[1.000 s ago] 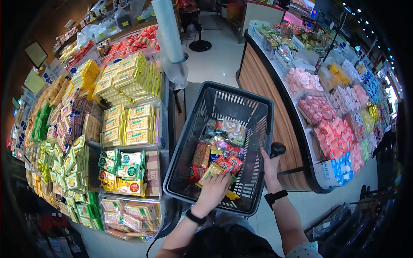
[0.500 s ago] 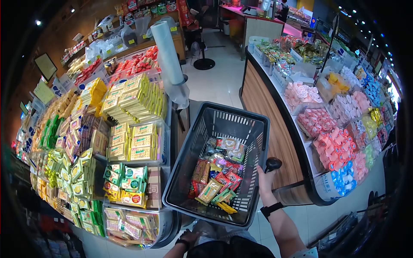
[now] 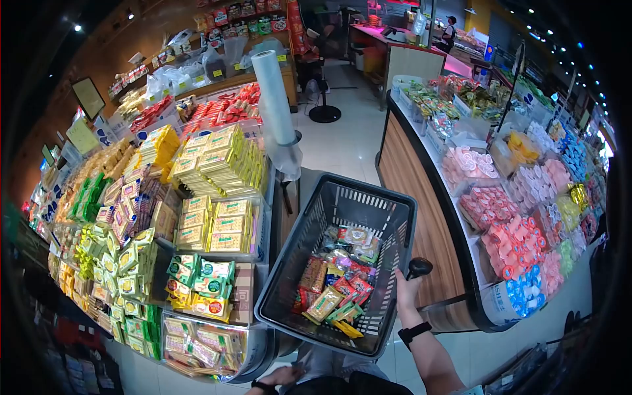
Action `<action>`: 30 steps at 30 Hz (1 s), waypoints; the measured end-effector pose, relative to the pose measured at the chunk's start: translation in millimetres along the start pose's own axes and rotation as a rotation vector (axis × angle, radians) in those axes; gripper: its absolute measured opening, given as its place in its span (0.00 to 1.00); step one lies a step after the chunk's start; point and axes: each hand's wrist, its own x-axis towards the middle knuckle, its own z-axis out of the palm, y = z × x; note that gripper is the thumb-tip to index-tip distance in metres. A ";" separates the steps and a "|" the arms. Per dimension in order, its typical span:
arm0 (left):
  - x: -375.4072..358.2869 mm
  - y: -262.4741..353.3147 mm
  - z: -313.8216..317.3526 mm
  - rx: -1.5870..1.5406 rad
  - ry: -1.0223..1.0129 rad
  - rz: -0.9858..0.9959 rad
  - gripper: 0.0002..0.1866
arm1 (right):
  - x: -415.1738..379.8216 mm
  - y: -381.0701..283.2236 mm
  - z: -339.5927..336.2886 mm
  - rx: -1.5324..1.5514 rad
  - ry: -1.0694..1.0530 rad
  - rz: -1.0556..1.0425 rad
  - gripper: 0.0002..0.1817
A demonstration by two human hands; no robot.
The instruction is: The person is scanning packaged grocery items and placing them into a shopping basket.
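Observation:
A black plastic shopping basket [image 3: 273, 293] is in front of me, tilted in the view. My right hand [image 3: 407, 291] grips its right side, beside a black rounded knob [image 3: 420, 267]. Inside are several wrapped snacks, among them a yellowish biscuit packet [image 3: 324, 303], red packets [image 3: 352, 289], a green packet [image 3: 343, 315] and clear-wrapped pieces [image 3: 359, 237]. My left hand [image 3: 284, 375] hangs low by my leg, below the basket, and no object shows in it. Its fingers are small and blurred.
On the left, a display holds stacked biscuit packs [image 3: 234, 227] and green-and-yellow packets [image 3: 201, 286], with a plastic bag roll [image 3: 273, 99] behind. The right counter [image 3: 415, 178] carries bins of pink candies [image 3: 513, 243]. A stand base [image 3: 325, 114] and a person [image 3: 449, 34] are farther back.
The view has shifted, so the shelves and basket appear slightly lower and to the right. My left hand has moved slightly left and down. My right hand keeps its grip on the basket.

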 end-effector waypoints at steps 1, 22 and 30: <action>-31.7 22.8 -2.9 -0.014 0.045 0.026 0.23 | 1.8 2.7 1.9 0.002 -0.005 0.000 0.32; -59.8 81.0 2.4 -0.025 0.349 -0.099 0.21 | 4.9 2.2 -1.6 0.171 -0.117 -0.017 0.32; -76.3 85.5 9.4 0.061 0.398 -0.146 0.21 | 2.5 -1.0 1.4 0.227 -0.074 0.007 0.30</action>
